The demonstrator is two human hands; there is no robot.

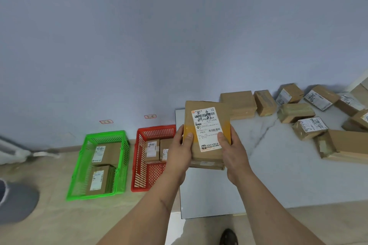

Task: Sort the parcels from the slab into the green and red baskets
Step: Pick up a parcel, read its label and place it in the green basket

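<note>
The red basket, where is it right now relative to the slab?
The red basket sits on the floor against the slab's left edge, with the green basket further left.

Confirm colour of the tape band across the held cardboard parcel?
Yellow tape band crossing the brown cardboard parcel under its white label, clearest in the head view.

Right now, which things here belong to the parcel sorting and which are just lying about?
Part of the job: brown cardboard parcel held by left hand and right hand; green plastic basket; red plastic basket; white marble slab.

Lying about: grey round object; dark shoe.
</note>
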